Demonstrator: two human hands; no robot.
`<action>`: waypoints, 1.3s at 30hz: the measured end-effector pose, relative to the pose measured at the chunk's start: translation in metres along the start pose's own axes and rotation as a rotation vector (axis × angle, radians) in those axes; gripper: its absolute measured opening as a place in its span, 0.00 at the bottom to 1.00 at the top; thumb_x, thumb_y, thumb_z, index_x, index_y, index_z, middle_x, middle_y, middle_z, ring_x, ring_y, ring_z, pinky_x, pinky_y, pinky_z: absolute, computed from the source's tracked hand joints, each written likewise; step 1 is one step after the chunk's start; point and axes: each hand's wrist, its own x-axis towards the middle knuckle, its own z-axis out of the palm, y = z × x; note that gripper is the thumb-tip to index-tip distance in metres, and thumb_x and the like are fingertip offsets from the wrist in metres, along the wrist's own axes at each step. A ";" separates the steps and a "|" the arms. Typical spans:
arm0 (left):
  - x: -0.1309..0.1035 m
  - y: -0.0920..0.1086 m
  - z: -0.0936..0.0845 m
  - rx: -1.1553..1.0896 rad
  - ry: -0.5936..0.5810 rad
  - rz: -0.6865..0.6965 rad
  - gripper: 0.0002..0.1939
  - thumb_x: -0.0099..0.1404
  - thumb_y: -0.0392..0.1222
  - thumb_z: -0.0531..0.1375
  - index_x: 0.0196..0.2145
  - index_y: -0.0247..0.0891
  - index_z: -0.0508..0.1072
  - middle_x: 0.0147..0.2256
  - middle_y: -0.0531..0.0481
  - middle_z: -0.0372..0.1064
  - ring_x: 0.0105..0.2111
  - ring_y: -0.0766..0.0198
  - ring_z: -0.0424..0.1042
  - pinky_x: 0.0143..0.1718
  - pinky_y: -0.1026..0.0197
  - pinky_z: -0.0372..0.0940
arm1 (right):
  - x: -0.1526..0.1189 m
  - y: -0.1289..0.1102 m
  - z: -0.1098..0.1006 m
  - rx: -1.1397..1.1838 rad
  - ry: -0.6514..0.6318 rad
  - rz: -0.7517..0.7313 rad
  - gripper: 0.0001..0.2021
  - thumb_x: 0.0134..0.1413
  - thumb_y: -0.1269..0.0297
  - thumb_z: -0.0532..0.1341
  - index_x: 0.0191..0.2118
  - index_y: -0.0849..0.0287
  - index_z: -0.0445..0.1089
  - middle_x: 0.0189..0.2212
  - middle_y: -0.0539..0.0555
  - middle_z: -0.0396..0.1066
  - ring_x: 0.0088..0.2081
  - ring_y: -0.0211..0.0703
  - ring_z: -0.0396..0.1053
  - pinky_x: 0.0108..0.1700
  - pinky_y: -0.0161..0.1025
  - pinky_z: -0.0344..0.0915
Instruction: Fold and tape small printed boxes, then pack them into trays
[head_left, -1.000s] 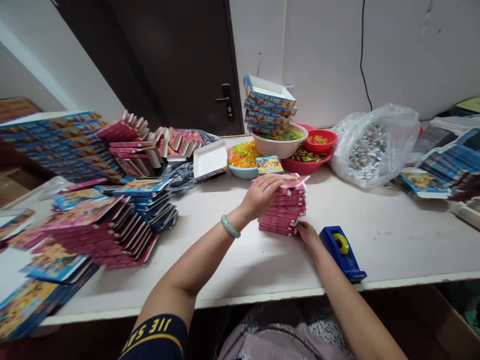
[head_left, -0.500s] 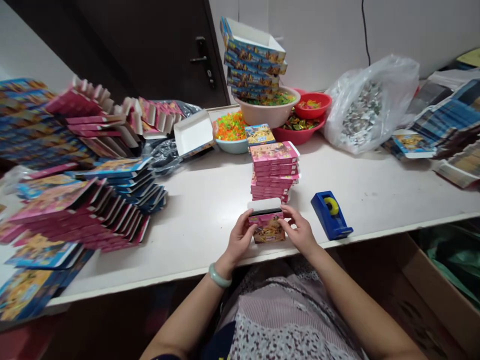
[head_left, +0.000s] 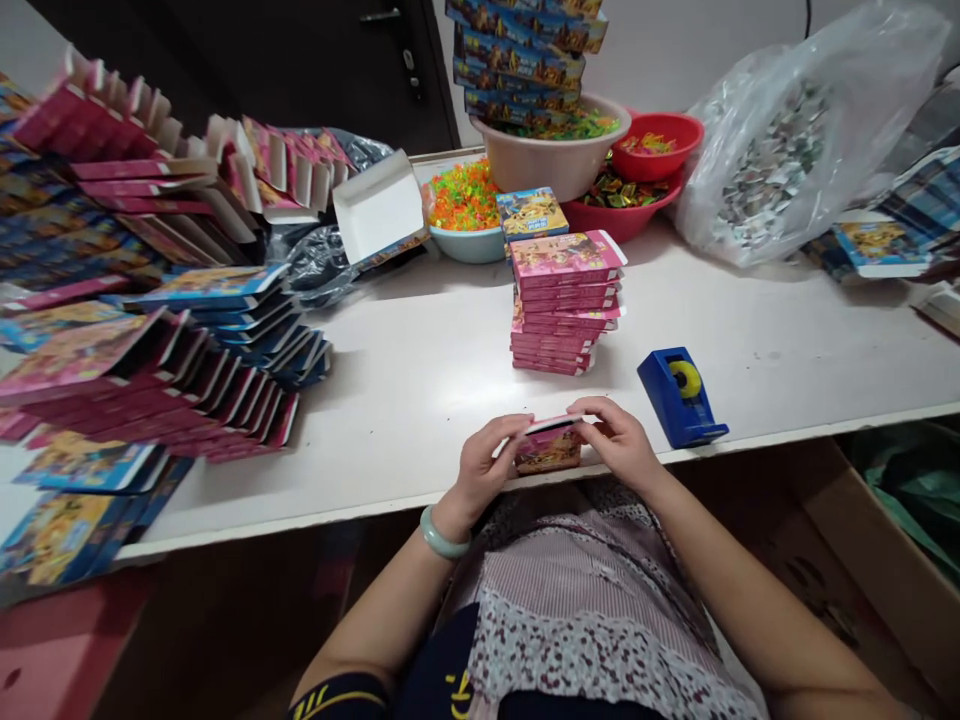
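While left hand point(head_left: 480, 465) and right hand point(head_left: 621, 445) hold a pink box point(head_left: 550, 450) in their fingers point(head_left: 501, 430), pink stack point(head_left: 566, 300) farther across the surface point(head_left: 397, 420), blue tape dispenser point(head_left: 673, 400) right.

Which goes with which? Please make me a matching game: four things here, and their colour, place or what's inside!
1. tape dispenser
2. bangle
3. light-blue bowl
4. nearest pink box

A. filled with orange and green bits
B. held by the left hand and right hand
C. pale green
D. blue with a yellow roll

Pairs: 1-D, 2-C, 3-A, 4-B
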 end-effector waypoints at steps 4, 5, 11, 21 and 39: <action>0.001 0.012 0.000 0.060 -0.092 0.162 0.09 0.63 0.34 0.63 0.42 0.39 0.74 0.44 0.43 0.74 0.45 0.61 0.74 0.43 0.59 0.72 | -0.008 -0.015 -0.008 -0.149 -0.160 -0.150 0.04 0.58 0.63 0.64 0.39 0.54 0.71 0.42 0.55 0.71 0.42 0.43 0.70 0.36 0.37 0.71; 0.003 0.015 0.002 0.070 -0.072 0.132 0.08 0.63 0.33 0.63 0.42 0.38 0.73 0.42 0.44 0.74 0.43 0.62 0.74 0.41 0.60 0.72 | -0.008 -0.017 -0.007 -0.163 -0.154 -0.149 0.04 0.58 0.64 0.63 0.39 0.55 0.71 0.41 0.55 0.71 0.41 0.42 0.70 0.35 0.37 0.70; 0.011 0.019 0.008 0.019 -0.001 0.013 0.01 0.66 0.34 0.60 0.35 0.37 0.72 0.32 0.50 0.70 0.33 0.68 0.71 0.33 0.65 0.68 | -0.006 -0.024 0.004 -0.206 -0.015 -0.048 0.03 0.60 0.63 0.62 0.37 0.55 0.70 0.34 0.52 0.71 0.36 0.40 0.71 0.30 0.34 0.69; -0.008 -0.002 -0.019 0.256 -0.323 0.380 0.23 0.66 0.29 0.58 0.57 0.44 0.66 0.51 0.42 0.70 0.48 0.62 0.73 0.43 0.59 0.73 | -0.023 0.006 -0.013 -0.371 -0.169 -0.558 0.17 0.62 0.73 0.57 0.53 0.47 0.67 0.48 0.56 0.71 0.48 0.44 0.71 0.46 0.45 0.73; 0.017 0.002 0.038 0.252 -0.077 0.179 0.16 0.65 0.31 0.60 0.48 0.44 0.72 0.44 0.48 0.70 0.43 0.63 0.72 0.42 0.59 0.72 | -0.053 0.000 -0.144 -0.991 0.424 0.254 0.11 0.60 0.59 0.60 0.40 0.58 0.77 0.43 0.61 0.67 0.42 0.54 0.69 0.46 0.51 0.68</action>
